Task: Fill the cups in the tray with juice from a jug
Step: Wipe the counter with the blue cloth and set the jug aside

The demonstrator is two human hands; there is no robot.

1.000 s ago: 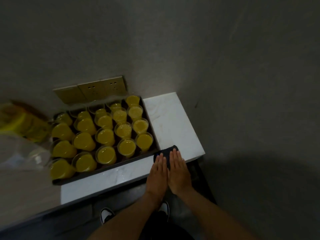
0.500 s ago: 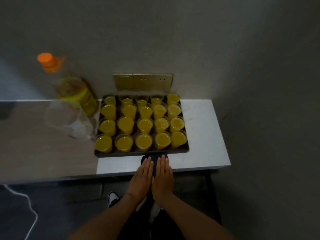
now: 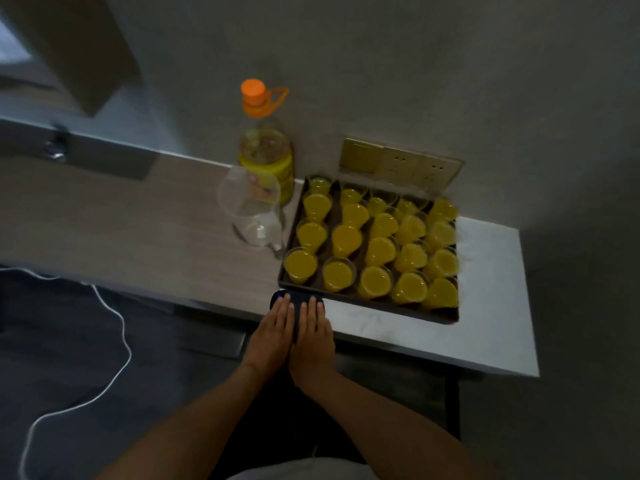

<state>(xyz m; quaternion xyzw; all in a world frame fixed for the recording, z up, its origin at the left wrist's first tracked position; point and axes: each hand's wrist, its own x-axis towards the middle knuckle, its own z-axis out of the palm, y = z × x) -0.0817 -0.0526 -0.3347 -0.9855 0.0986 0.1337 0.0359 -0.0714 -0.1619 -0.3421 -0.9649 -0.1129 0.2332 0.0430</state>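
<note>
A dark tray [image 3: 367, 308] on the counter holds several clear cups [image 3: 375, 280] filled with yellow juice. Left of the tray stands an empty clear jug [image 3: 254, 211]. Behind the jug is a juice bottle [image 3: 266, 147] with an orange cap, nearly empty. My left hand [image 3: 272, 336] and my right hand [image 3: 313, 337] lie flat side by side, fingers straight, resting on a dark cloth [image 3: 298, 299] at the counter's front edge, just in front of the tray's near left corner.
A gold wall socket plate [image 3: 401, 164] sits behind the tray. The counter [image 3: 138, 223] is wood-toned on the left and white marble on the right. A white cable [image 3: 110, 344] trails over the dark floor at the left.
The view has swung left, so the tray now lies to the right. Both hands stay flat on the dark cloth, which has slid left along the counter's front edge.
</note>
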